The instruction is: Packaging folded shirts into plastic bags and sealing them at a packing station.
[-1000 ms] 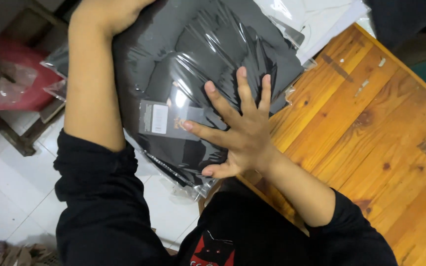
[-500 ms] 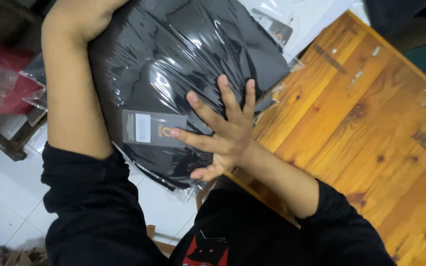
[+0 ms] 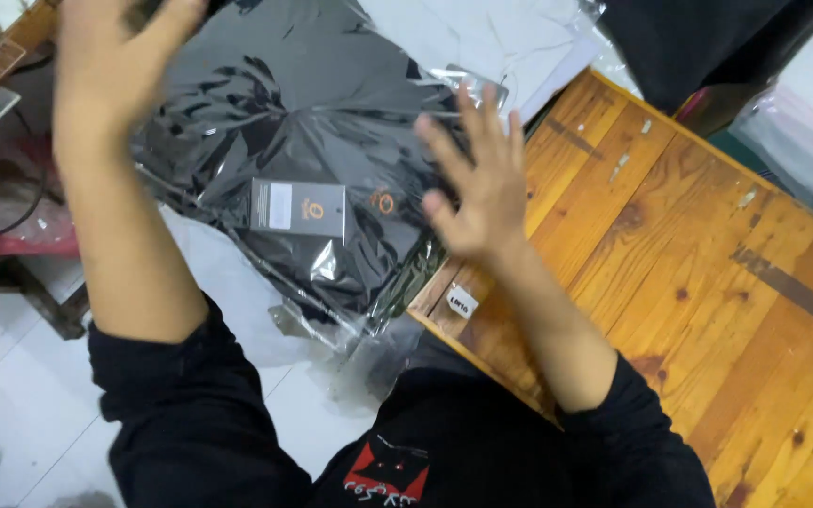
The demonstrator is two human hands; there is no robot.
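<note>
Flattening bagged black garment (image 3: 303, 160) at table's (image 3: 708, 282) near-left corner; left hand (image 3: 110, 56) gripping far edge, right hand (image 3: 477, 183) splayed, lifted.

Two hands: left hand (image 3: 110, 71), right hand (image 3: 477, 183). One black garment in clear plastic bag (image 3: 303, 141). One grey hang tag (image 3: 297, 208) on it. One wooden table (image 3: 708, 282). One small white sticker (image 3: 462, 301) on table edge.

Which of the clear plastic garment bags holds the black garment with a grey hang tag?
The clear bag under the left hand, the black-garment bag; the white-garment bag beyond shows no tag.
</note>
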